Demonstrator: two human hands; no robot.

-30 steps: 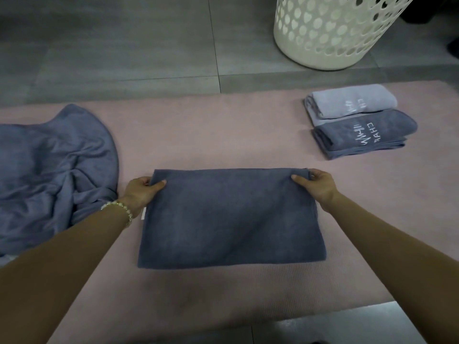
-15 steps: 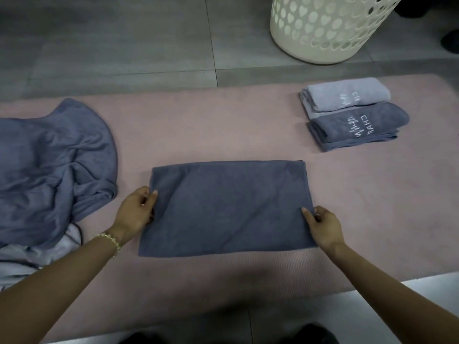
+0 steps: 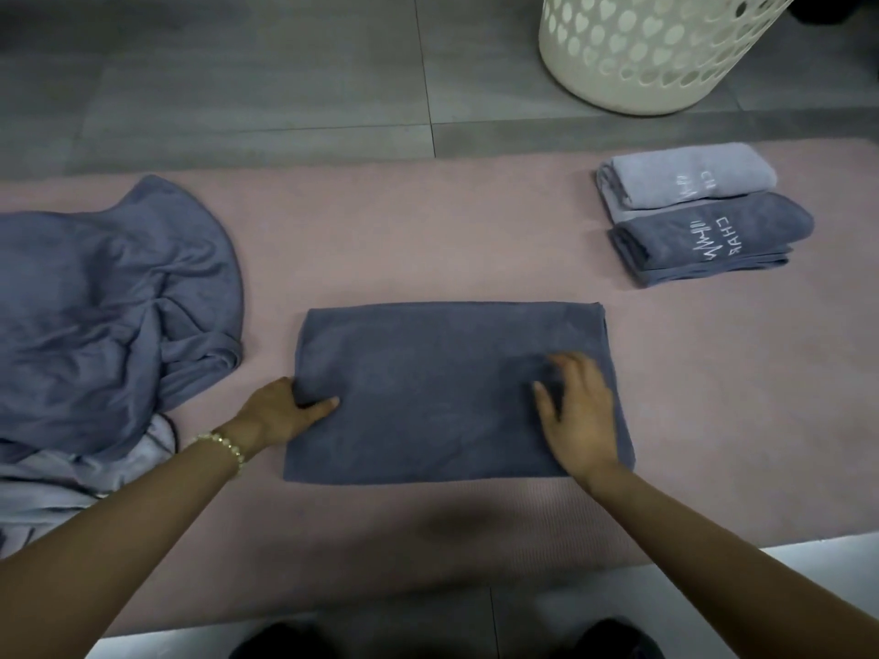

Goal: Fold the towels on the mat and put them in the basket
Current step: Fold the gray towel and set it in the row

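So the dark slate-grey towel (image 3: 428,387), folded into a wide rectangle, is lying flat in the middle of the dusty-pink mat (image 3: 428,240), long side facing the person. The left hand (image 3: 280,413) has the towel's left edge pinched, with the thumb lying on top of the cloth and the fingers curled at the border. A gold bead bracelet (image 3: 223,442) sits on that wrist. The right hand (image 3: 578,411) is spread flat on the right part of the towel, palm down and fingers splayed wide, gripping nothing. It's a bit blurred, so can't tell how hard it presses.

Off to the left there's a crumpled heap of blue-grey cloth (image 3: 109,302) on the mat, with a paler lilac piece (image 3: 47,487) poking out under its near side. It's close to the towel but not touching it.

Far right of the mat has two folded ones touching each other: a pale lavender folded towel (image 3: 685,178) further back and a dark grey folded towel with white lettering (image 3: 708,235) in front of it.

The cream plastic basket with heart-shaped holes (image 3: 656,54) stands off the mat on the grey tiled floor (image 3: 238,78), just behind that pair – can't see what's in it from here
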